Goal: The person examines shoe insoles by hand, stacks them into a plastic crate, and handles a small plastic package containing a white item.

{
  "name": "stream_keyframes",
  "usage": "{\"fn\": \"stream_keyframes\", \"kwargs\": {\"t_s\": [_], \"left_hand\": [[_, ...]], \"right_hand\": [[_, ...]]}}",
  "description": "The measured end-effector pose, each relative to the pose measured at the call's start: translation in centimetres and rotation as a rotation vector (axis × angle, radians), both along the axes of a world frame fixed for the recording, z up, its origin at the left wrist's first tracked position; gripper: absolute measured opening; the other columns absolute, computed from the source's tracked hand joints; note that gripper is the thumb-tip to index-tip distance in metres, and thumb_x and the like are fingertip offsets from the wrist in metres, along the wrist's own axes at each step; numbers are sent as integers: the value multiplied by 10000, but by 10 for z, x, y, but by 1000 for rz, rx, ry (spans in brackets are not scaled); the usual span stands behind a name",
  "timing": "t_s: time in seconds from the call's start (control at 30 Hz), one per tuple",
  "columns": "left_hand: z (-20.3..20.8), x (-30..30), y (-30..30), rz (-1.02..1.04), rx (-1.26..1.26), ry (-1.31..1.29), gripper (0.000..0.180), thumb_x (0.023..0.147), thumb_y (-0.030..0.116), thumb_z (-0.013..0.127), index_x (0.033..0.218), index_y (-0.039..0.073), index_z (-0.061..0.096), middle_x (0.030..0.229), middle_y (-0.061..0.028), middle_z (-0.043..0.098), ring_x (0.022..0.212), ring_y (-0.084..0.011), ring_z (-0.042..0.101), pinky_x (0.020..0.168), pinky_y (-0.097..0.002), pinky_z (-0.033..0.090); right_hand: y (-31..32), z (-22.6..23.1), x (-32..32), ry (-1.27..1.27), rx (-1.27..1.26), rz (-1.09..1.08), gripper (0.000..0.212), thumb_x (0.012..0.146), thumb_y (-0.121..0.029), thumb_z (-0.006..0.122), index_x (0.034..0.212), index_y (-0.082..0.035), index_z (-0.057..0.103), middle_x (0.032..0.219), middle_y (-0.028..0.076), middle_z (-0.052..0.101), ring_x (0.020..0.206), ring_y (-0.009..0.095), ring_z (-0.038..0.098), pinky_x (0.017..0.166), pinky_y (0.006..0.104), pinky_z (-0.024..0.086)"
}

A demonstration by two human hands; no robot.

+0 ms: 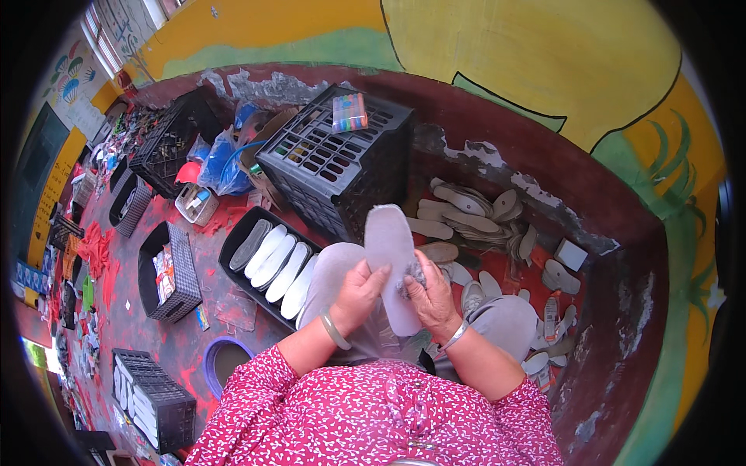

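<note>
— What do you have in your hands?

— I hold one grey insole in the centre of the frame, standing almost upright, its rounded toe pointing to the top. My left hand grips it from the left edge, fingers bent around the rim. My right hand is closed on the right edge, and under its fingers there is a small crumpled grey piece, pressed to the insole. What this piece is, I cannot tell.

— Where is the insole compared with your body?

— It is above my knees, which are covered by grey trousers. My pink flowered sleeves come from the lower edge of the frame.

— And what is around you?

— Left of centre lies a black tray on the red floor, with a row of pale insoles side by side in it. Behind my hands, in the upper centre, stands a large black crate turned upside down, and a small colourful packet rests on top of it. At the right of centre, along the dark red wall, there is a loose heap of beige soles. More soles are scattered at the right of my knee. In the lower left I see a purple bucket and another black basket.
</note>
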State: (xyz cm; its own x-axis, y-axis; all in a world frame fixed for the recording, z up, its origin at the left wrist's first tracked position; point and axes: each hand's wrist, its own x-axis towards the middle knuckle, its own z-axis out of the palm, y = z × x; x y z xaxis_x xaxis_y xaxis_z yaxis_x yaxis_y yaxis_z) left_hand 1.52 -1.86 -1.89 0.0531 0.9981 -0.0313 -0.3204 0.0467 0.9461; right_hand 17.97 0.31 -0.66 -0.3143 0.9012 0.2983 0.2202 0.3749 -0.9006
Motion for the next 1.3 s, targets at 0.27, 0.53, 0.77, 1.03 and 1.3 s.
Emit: {"fn": "stream_keyframes", "kwargs": {"t_s": [0.27,0.53,0.77,1.03,1.3], "left_hand": [[-4,20,-18,-261,-14,295,222,916,132,523,1097,10,562,906,-64,640,804,-108,591,711,-280,496],[-2,23,-7,37,67,41,206,942,124,492,1088,-8,551,956,-30,616,831,-82,577,735,-240,486],[7,-12,31,355,96,-126,189,928,121,529,1061,-11,550,948,-36,627,799,-83,575,735,-230,470],[17,-28,45,559,209,-296,176,930,96,512,1071,-5,542,966,-55,620,821,-105,579,760,-249,464],[33,-29,42,646,138,-519,226,960,171,459,1139,34,475,1066,-89,571,946,-187,584,804,-323,498]], "right_hand": [[14,9,7,476,-166,-64,466,938,-284,522,1302,-13,415,1054,57,583,946,115,531,838,234,417],[12,-5,0,252,-109,6,431,939,-237,519,1297,-17,420,1077,95,599,975,142,557,848,272,442],[3,-7,-9,-18,-53,158,420,925,-212,532,1277,-6,431,1089,158,595,1017,195,582,853,299,450],[1,-2,-4,236,-447,329,427,918,-240,566,1246,13,463,1030,28,596,916,84,541,817,233,440],[5,-10,1,811,-844,245,386,948,-290,493,1228,-25,478,1019,43,606,853,157,594,797,282,484]]}}
